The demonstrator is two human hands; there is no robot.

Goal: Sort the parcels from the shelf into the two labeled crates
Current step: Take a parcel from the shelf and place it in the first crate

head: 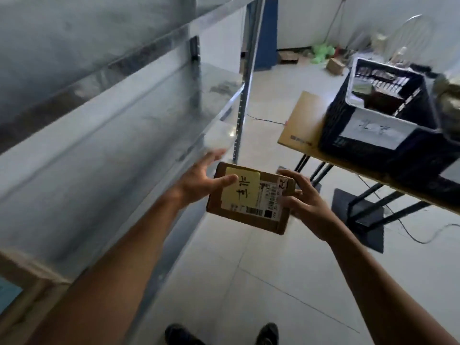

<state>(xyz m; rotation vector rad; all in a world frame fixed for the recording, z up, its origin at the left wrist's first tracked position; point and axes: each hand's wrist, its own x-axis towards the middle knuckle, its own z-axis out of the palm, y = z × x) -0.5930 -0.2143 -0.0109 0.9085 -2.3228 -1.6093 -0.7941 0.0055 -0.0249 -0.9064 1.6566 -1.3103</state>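
A cardboard parcel [251, 200] sat clamped mid-frame, the left hand [199, 181] thumbing its yellow note [241, 189], the right hand [302, 195] gripping its edge. Upper right, a labeled black crate [348, 125] on the counter [298, 120] held blurred items.

A flat cardboard sheet [302, 120] lies on a wooden table [435, 202] whose black legs end in a flat base [368, 235]. A thin cable [420, 242] trails over the pale tiled floor [249, 270]. Green plastic [322, 53] is heaped by the far wall.

Open floor [249, 282] lies between the shelf [112, 135] and the table [298, 125] bearing 1 crate [368, 120].
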